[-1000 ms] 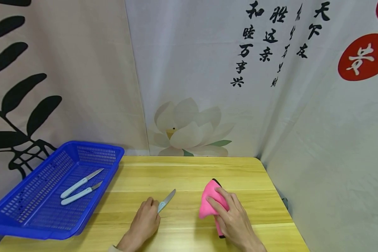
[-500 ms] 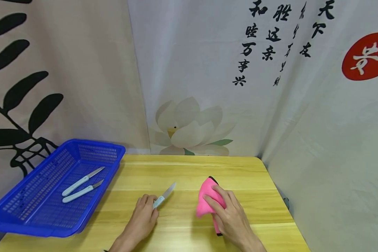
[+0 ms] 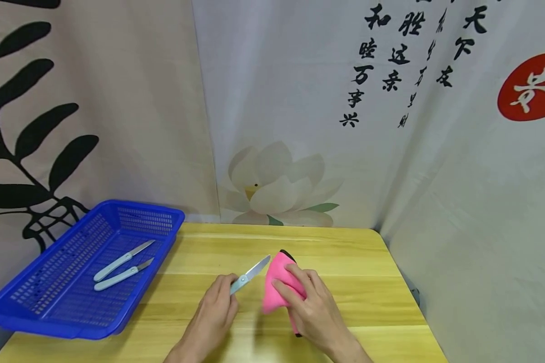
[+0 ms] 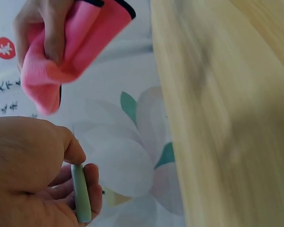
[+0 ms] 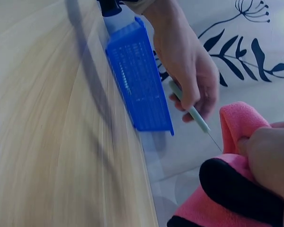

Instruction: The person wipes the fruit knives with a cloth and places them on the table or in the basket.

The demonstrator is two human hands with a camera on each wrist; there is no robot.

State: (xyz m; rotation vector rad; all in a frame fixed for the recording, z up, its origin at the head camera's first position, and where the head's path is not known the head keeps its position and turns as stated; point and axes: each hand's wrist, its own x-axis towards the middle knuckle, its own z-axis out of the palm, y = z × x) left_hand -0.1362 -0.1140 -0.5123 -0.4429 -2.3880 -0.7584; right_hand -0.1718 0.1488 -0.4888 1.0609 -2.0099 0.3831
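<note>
Left hand (image 3: pixel 213 305) grasps a knife (image 3: pixel 244 279) by its handle, blade tip just beside the cloth (image 3: pixel 274 269) that the right hand (image 3: pixel 315 312) grips; both are held above the table (image 3: pixel 345 252), short of its far edge. Two more knives (image 3: pixel 122 261) lie in the basket (image 3: pixel 72 254) along the table's left edge.

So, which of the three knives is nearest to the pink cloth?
The knife held in the left hand, its blade pointing toward the pink cloth; the other two knives lie in the blue basket.
</note>
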